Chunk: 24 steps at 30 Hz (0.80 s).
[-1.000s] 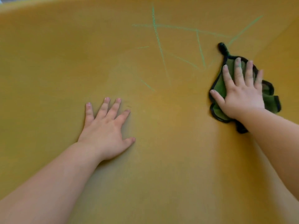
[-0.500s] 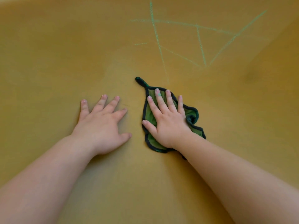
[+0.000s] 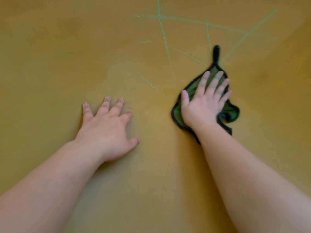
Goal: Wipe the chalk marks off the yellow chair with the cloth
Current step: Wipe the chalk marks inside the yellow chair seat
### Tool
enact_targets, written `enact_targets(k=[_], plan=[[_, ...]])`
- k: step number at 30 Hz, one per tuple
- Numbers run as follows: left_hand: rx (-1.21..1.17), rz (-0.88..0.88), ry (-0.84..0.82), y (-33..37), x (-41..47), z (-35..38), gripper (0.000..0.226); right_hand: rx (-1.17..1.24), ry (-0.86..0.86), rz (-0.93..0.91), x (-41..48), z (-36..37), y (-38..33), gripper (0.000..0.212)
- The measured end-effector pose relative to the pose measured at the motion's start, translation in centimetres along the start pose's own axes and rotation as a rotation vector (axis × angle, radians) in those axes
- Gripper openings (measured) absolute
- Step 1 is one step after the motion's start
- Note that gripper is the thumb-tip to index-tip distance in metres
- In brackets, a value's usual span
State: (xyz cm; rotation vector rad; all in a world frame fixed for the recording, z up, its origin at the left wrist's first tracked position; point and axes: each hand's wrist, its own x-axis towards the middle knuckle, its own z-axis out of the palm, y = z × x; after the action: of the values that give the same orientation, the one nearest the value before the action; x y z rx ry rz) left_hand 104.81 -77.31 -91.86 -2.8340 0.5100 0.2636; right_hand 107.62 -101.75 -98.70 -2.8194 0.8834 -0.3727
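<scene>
Green cloth [image 3: 192, 89] lies on the yellow chair [image 3: 50, 56], pressed under the right hand [image 3: 202, 105], fingers straight. The left hand [image 3: 107, 126] rests splayed and empty. Chalk marks [image 3: 164, 39] lie just beyond; the cloth's bunched trailing edge may slip, smearing chalk.

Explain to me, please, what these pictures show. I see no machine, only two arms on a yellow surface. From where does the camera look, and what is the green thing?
There is no machine here: a person works with two bare hands. The camera sits on the person's head and looks forward and down, so both arms enter from the bottom edge. The surface is a yellow chair, seen very close. Green chalk marks cross its upper part. The left hand lies flat on the bare chair and holds nothing. The right hand presses with straight fingers on a green cloth with a dark edge, just below the marks.
</scene>
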Motion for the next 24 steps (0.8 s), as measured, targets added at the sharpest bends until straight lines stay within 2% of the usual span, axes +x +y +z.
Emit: enact_targets(k=[4,6,9,12,15,17,19,21,22,24], plan=[[0.0,0.009,0.019,-0.3,0.1,-0.1,0.085,-0.008,-0.178,-0.54,-6.4,1.6,-5.8,0.077],[-0.006,0.011,0.018,-0.2,0.0,-0.1,0.085,-0.013,-0.239,-0.689,-7.2,1.3,-4.9,0.075],[-0.004,0.015,-0.001,-0.2,-0.2,-0.2,0.084,-0.159,-0.248,-0.818,-5.2,0.2,-0.3,0.077],[-0.005,0.017,-0.007,-0.2,-0.2,-0.3,0.084,-0.309,-0.155,-0.704,-0.5,-1.7,6.9,0.085],[-0.001,0.011,-0.019,0.1,-0.1,-0.4,0.084,-0.386,-0.029,-0.382,3.7,-4.5,13.5,0.093],[0.003,0.017,-0.023,0.3,-0.1,-0.4,0.082,-0.401,0.012,-0.213,4.7,-5.3,15.4,0.092],[0.014,0.018,-0.038,0.3,-0.1,-0.4,0.08,-0.346,0.035,-0.068,4.3,-4.4,13.8,0.089],[0.017,0.018,-0.047,0.3,-0.1,-0.4,0.074,-0.193,0.025,0.084,3.0,-3.0,9.6,0.09],[0.014,0.021,-0.044,0.2,-0.1,-0.4,0.069,-0.133,-0.002,0.103,2.0,-2.2,7.4,0.091],[0.004,0.028,-0.041,0.0,0.0,-0.6,0.062,-0.113,-0.09,-0.049,-1.2,-0.4,2.9,0.089]])
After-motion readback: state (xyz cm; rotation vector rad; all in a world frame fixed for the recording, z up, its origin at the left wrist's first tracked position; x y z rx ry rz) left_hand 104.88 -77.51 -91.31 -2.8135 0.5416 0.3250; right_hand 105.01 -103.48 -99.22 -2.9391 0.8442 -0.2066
